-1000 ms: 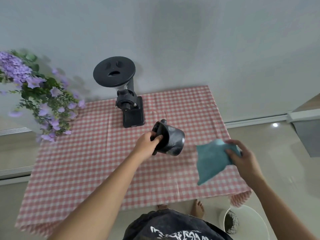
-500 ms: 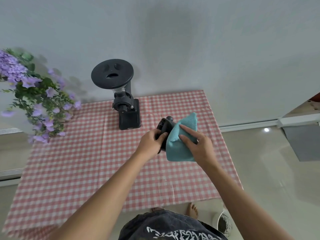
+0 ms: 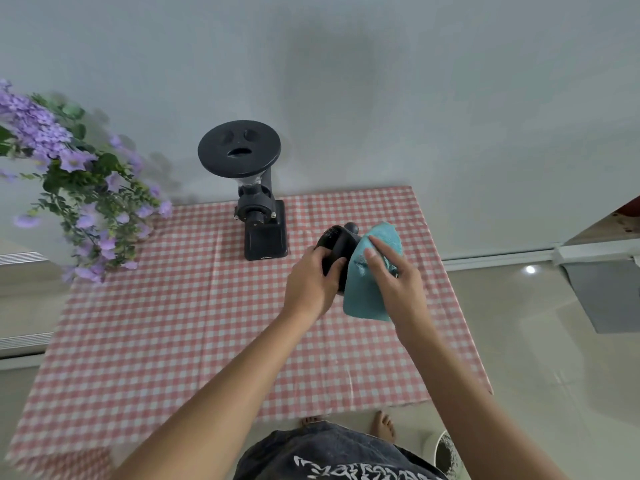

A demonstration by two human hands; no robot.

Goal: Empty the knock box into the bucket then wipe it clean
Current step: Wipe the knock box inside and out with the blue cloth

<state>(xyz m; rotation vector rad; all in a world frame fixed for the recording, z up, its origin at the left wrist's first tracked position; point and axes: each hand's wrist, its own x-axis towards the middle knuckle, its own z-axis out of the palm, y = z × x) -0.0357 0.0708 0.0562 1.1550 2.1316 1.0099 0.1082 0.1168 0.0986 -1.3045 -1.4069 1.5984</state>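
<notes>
My left hand [image 3: 313, 284] grips the black knock box [image 3: 337, 244], holding it tilted on its side above the table's right half. A teal cloth [image 3: 372, 271] covers the box's right side and hangs below it. My right hand [image 3: 394, 277] presses the cloth against the box with flat fingers. Most of the box is hidden behind the cloth and my hands. The white bucket [image 3: 445, 453] stands on the floor at the bottom right, only its rim and some dark grounds inside showing.
A black coffee grinder [image 3: 254, 199] stands at the back of the table on the pink checked tablecloth [image 3: 166, 323]. Purple flowers [image 3: 65, 178] hang in at the left. My bare feet [image 3: 382, 424] are at the table's front edge.
My right hand brought the teal cloth from the right onto the knock box and now presses it there. The left hand kept hold of the box.
</notes>
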